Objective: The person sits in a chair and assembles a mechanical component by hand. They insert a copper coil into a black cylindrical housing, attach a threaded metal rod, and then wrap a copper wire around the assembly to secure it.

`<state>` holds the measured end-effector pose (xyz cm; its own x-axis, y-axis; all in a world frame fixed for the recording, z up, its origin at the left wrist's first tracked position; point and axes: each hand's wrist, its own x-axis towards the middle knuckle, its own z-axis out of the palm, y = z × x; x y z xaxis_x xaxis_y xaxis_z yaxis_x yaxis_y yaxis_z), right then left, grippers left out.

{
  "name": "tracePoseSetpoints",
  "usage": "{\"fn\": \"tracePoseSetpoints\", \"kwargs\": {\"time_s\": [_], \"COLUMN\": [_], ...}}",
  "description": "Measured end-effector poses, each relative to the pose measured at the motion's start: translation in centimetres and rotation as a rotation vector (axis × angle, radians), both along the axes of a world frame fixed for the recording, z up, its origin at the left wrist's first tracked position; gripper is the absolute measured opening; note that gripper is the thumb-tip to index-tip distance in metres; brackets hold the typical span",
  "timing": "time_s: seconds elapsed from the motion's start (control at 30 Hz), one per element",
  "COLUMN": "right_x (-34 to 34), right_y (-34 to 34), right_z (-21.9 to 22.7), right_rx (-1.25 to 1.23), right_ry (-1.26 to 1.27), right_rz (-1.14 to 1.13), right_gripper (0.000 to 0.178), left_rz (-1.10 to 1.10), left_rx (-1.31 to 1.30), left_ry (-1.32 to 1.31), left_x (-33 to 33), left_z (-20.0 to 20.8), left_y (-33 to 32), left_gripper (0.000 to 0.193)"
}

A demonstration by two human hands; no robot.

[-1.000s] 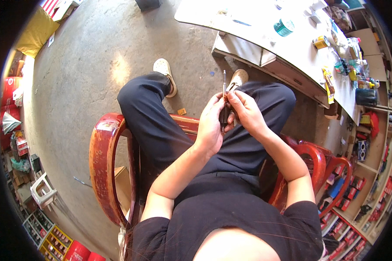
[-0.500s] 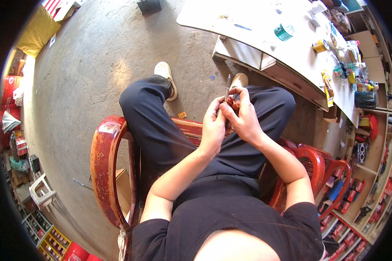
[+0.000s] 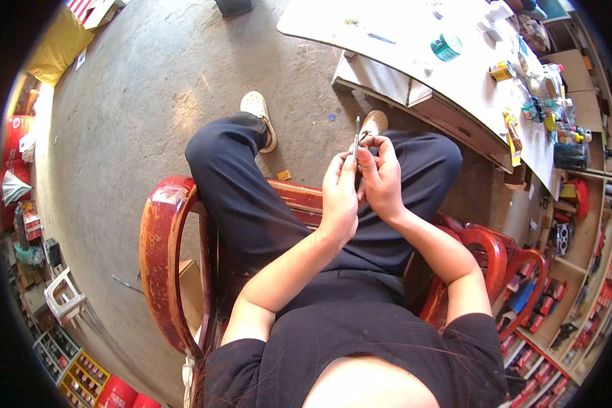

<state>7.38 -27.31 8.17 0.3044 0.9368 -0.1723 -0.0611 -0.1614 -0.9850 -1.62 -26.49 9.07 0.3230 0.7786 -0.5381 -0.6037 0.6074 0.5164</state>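
Both my hands meet above my lap, between my knees. A slim metal rod (image 3: 357, 139) with a ribbed, pointed tip stands up between them, tip toward the floor ahead. My left hand (image 3: 338, 187) is closed round its lower part, thumb and fingers pinching it. Close against it on the right, my right hand (image 3: 383, 180) is closed too, with its thumb raised and its forefinger curled near the rod. What lies inside the right hand is hidden by the fingers. The rod's lower end is covered as well.
I sit in a worn red wooden armchair (image 3: 162, 251). Ahead to the right stands a white-topped table (image 3: 401, 24) with a green-labelled tub (image 3: 447, 47) and several bottles. Shelves of boxes line the right side. A white plastic chair (image 3: 64, 297) stands at left.
A reddish-brown thing that showed between my hands is now out of sight. My right thumb has lifted and the fingers have shifted; the rod remains in my left hand.
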Motion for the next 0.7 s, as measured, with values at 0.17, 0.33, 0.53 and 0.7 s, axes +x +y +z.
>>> {"fn": "tracePoseSetpoints", "kwargs": {"time_s": [0.17,0.33,0.53,0.7], "right_x": [0.1,-0.5,-0.7,-1.3], "right_y": [0.1,1.0,2.6,2.3], "right_z": [-2.5,-2.1,-3.7,-3.5], "right_rx": [0.09,0.05,0.054,0.344], "right_ry": [-0.361,-0.239,-0.293,-0.629], "right_rz": [-0.031,-0.06,-0.061,0.235], "right_gripper": [0.026,0.026,0.021,0.022], "left_rz": [-0.068,-0.03,0.0,0.033], "left_rx": [-0.024,-0.001,-0.184,-0.219], "left_ry": [0.048,-0.014,0.073,-0.369], "left_x": [-0.1,0.0,0.4,-0.7], "left_z": [-1.5,-3.1,-3.4,-10.4], "left_y": [0.9,1.6,3.5,3.3], "left_gripper": [0.02,0.02,0.02,0.025]}}
